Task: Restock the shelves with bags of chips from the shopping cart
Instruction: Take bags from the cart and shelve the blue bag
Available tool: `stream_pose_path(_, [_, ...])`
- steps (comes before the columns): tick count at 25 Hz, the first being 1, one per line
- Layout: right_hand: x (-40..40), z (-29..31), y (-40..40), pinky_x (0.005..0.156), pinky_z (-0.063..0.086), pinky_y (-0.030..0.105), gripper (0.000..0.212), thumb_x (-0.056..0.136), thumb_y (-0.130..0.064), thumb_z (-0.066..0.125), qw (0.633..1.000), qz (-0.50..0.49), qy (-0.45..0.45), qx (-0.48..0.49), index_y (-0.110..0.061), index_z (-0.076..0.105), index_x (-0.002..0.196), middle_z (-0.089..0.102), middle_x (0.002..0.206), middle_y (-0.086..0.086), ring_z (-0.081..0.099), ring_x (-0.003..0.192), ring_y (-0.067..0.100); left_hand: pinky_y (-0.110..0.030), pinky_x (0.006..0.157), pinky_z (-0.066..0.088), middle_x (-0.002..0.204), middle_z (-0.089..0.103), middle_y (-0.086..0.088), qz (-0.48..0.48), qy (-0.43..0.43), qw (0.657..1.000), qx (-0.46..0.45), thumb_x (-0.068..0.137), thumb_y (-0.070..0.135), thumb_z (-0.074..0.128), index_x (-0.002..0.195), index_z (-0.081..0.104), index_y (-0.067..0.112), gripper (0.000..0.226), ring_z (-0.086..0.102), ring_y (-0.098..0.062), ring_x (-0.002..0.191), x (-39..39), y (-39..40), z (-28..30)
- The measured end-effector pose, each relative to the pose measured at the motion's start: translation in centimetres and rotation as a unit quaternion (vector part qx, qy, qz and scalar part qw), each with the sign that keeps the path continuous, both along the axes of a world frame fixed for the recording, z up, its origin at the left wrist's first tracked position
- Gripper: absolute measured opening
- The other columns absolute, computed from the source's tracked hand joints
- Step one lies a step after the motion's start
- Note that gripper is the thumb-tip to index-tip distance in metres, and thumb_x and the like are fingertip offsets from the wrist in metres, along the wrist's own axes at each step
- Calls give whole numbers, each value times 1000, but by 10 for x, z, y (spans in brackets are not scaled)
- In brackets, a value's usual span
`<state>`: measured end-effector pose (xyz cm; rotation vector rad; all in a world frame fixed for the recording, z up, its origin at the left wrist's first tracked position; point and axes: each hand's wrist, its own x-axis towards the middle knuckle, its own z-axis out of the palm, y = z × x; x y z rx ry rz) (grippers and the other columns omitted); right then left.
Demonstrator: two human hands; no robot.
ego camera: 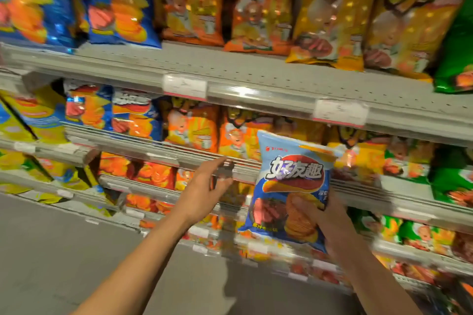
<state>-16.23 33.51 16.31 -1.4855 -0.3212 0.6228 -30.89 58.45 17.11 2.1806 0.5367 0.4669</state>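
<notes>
A light-blue bag of chips stands upright in front of the middle shelves, and my right hand grips its lower right corner, thumb across the front. My left hand reaches out empty toward the shelf edge just left of the bag, fingers straight and spread. The shelves behind hold rows of orange, yellow, blue and green chip bags. The shopping cart is out of view.
The upper shelf has bare grey board in front of its bags and price tags on its rail. Dark-blue bags stand upper left, green ones far right. Grey floor lies lower left.
</notes>
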Motion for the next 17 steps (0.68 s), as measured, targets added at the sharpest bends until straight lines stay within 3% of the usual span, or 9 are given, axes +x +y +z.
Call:
stream_pose_path(3, [-43, 5, 61, 81, 61, 50, 79, 56, -47, 92, 1000, 12, -13, -9, -29, 63, 127, 77, 109, 6, 74, 98, 33, -30, 114, 35, 144, 53, -7, 28, 4, 999, 22, 96, 23, 68, 146, 49, 13, 54, 48, -20, 136, -51, 56, 3])
stream_pose_path(6, [-80, 16, 116, 88, 59, 55, 74, 61, -39, 88, 999, 46, -19, -17, -31, 60, 129, 76, 112, 3, 73, 101, 32, -21, 111, 32, 143, 53, -8, 36, -6, 999, 31, 96, 20, 68, 146, 50, 12, 54, 48, -21, 135, -89, 101, 16])
stream_pose_path(8, [-101, 32, 149, 84, 59, 47, 74, 61, -38, 87, 996, 85, -37, -20, -29, 61, 129, 77, 107, 0, 74, 94, 25, -24, 112, 32, 141, 54, -7, 52, -30, 997, 46, 95, 19, 69, 145, 51, 13, 53, 47, -22, 135, -107, 130, 28])
stream_pose_path(11, [-122, 70, 185, 75, 58, 24, 65, 61, -42, 85, 986, 135, -100, -21, -38, 62, 122, 77, 108, -13, 73, 93, 7, -24, 111, 34, 134, 56, -5, 96, -134, 980, 110, 96, 20, 68, 137, 57, 12, 43, 50, -20, 129, -119, 166, 59])
stream_pose_path(13, [-125, 102, 212, 76, 58, 26, 61, 62, -43, 88, 980, 151, -132, 11, -42, 64, 118, 76, 110, -13, 73, 97, 6, -16, 110, 31, 132, 54, -2, 119, -202, 959, 157, 95, 26, 63, 135, 56, 15, 42, 48, -14, 126, -116, 193, 85])
stream_pose_path(15, [-118, 138, 242, 67, 59, 27, 55, 68, -41, 92, 970, 174, -164, 54, -30, 66, 116, 78, 100, -7, 75, 84, 13, -16, 111, 29, 134, 54, -4, 135, -230, 944, 195, 96, 32, 57, 138, 54, 11, 47, 47, -14, 128, -110, 219, 107])
stream_pose_path(17, [-99, 170, 282, 54, 53, 25, 38, 79, -26, 84, 958, 205, -162, 115, -14, 61, 107, 73, 80, -5, 66, 61, 13, -25, 113, 33, 139, 54, -8, 145, -222, 941, 208, 98, 34, 54, 143, 51, 11, 51, 48, -19, 132, -104, 245, 124])
